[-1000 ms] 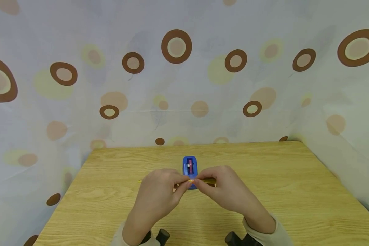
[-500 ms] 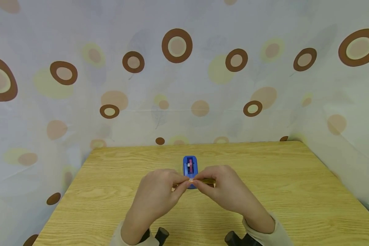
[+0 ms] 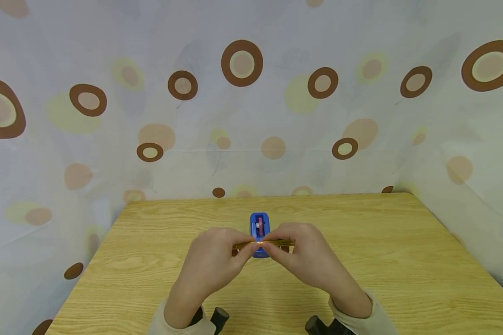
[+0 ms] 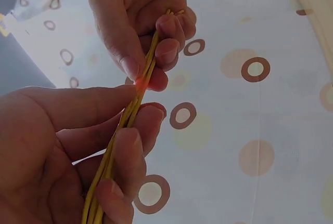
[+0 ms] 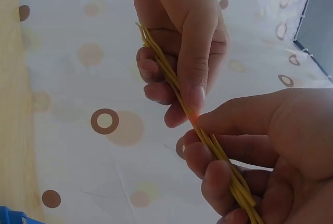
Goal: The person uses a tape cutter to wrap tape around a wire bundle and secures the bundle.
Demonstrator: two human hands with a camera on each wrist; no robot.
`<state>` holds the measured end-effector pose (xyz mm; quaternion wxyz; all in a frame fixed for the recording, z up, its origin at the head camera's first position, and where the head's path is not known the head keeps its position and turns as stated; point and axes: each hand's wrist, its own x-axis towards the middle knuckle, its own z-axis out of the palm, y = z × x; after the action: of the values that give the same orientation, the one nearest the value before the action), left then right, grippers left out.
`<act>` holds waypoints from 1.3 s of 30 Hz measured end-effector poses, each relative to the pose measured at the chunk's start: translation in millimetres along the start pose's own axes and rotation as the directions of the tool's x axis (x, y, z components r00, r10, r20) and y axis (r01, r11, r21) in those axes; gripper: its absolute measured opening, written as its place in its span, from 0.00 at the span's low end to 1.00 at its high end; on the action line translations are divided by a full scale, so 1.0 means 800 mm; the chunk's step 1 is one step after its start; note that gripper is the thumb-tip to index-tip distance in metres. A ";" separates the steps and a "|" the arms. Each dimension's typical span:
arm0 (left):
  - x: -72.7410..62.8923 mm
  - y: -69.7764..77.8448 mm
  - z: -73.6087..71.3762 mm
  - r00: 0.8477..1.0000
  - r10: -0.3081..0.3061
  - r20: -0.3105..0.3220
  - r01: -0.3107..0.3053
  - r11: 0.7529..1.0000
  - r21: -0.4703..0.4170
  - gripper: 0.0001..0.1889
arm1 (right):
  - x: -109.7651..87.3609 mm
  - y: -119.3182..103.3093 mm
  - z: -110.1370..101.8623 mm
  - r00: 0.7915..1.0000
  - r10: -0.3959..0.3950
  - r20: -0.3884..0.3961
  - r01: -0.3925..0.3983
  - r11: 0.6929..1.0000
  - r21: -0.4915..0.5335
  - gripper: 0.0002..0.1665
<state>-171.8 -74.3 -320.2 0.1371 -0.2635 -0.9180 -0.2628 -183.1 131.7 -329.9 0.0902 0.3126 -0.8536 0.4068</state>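
Several thin yellow cord-like strands [image 4: 109, 154] lie together in a narrow bundle. My left hand [image 3: 213, 257] and right hand [image 3: 305, 256] pinch it from either side, thumb and index fingertips almost meeting in the middle. A small reddish-orange spot [image 5: 193, 118] shows on the bundle between the fingertips. Loose strand ends stick out past the curled fingers of each hand in the wrist views. Just behind the fingertips in the head view stands a blue tape dispenser [image 3: 266, 232] with a pink core, its front partly covered by the hands.
The light wood table [image 3: 360, 242] runs beneath both hands. A patterned pale curtain [image 3: 272, 116] rises behind it and along both sides. Black wrist mounts [image 3: 220, 317] sit below each hand near the front, next to beige sleeves [image 3: 180, 324].
Both hands have risen slightly with the bundle, and more yellow shows beside the left fingers. The strand end once visible left of the left hand is out of sight. The tape dispenser has stayed put.
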 end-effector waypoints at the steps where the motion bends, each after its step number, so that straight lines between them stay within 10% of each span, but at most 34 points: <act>1: 0.000 0.000 0.001 1.000 0.003 -0.010 -0.003 1.000 0.004 0.06 | 0.000 0.000 0.000 1.000 0.004 -0.004 -0.004 1.000 0.005 0.05; 19: -0.001 0.000 0.005 0.978 0.150 -0.143 -0.135 0.985 0.108 0.04 | 0.000 0.006 -0.005 0.995 0.094 0.038 -0.099 0.982 0.161 0.07; 39: 0.000 -0.002 0.007 0.975 0.149 -0.167 -0.138 0.987 0.076 0.02 | -0.001 0.004 -0.005 0.999 0.051 0.014 -0.051 0.999 0.005 0.08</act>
<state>-173.0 -72.4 -325.1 0.2427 -0.3011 -0.8892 -0.2444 -184.7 137.1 -329.8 0.0730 0.2939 -0.8607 0.4092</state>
